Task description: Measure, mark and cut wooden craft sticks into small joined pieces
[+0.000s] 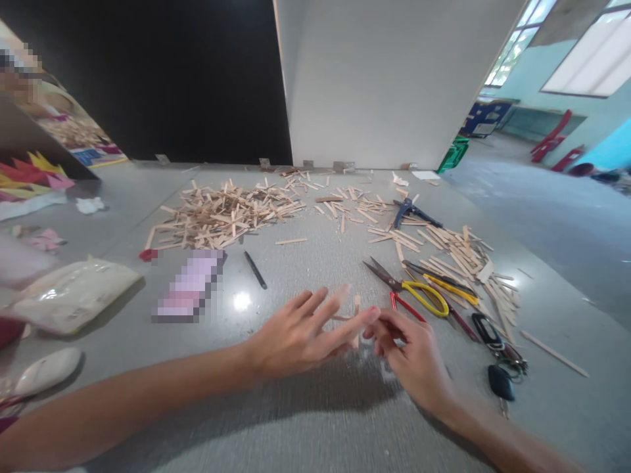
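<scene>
Wood strip (357, 302), axis approx. fore-aft, passes behind L hand (298, 334), fingers spread; R hand (414, 345) just right, fingertips bunched, pinch unclear.

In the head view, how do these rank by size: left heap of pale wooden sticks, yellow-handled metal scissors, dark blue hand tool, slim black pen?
Largest to smallest:
1. Stick heap
2. Scissors
3. Blue tool
4. Black pen
</scene>
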The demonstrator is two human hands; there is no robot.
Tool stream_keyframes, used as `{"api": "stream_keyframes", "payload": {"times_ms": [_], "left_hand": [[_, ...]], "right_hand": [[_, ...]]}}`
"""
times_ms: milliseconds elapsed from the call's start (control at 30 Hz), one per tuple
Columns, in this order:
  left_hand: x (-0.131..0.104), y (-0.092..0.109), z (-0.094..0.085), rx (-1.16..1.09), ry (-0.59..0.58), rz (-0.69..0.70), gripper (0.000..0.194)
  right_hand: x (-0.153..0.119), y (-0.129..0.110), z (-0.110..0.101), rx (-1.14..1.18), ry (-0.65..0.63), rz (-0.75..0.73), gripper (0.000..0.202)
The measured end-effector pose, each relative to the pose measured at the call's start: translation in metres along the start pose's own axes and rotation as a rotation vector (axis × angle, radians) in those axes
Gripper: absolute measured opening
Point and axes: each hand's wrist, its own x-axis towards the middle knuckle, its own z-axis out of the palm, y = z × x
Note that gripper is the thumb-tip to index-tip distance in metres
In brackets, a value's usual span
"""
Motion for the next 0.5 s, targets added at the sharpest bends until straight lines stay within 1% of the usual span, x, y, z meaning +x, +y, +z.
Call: {"api": "stream_keyframes", "payload": {"times_ms": [67, 100, 167, 233, 300, 400, 500], "left_hand": [[0.0, 0.003, 0.003, -0.217, 0.019, -0.048, 0.078], [0.0, 0.004, 0.004, -0.337, 0.014, -0.094, 0.083], [-0.001, 0.007, 0.007, -0.567, -0.033, -0.206, 0.094], [-0.003, 0.01, 0.01, -0.715, -0.102, -0.283, 0.107], [-0.005, 0.011, 0.012, -0.737, -0.117, -0.275, 0.121], [-0.005, 0.01, 0.013, -0.643, -0.114, -0.175, 0.133], [-0.003, 0.006, 0.012, -0.603, -0.195, -0.136, 0.139]], "right_hand": [[-0.001, 0.0, 0.004, 0.132, -0.073, 0.116, 0.024], [-0.001, 0.001, 0.006, 0.2, -0.096, 0.175, 0.026], [-0.002, 0.001, 0.01, 0.31, -0.118, 0.26, 0.03], [-0.002, 0.0, 0.012, 0.374, -0.121, 0.31, 0.034], [0.0, 0.0, 0.013, 0.415, -0.114, 0.35, 0.04], [0.002, 0.001, 0.013, 0.463, -0.108, 0.404, 0.051], [0.004, 0.003, 0.013, 0.495, -0.114, 0.434, 0.061]]}}
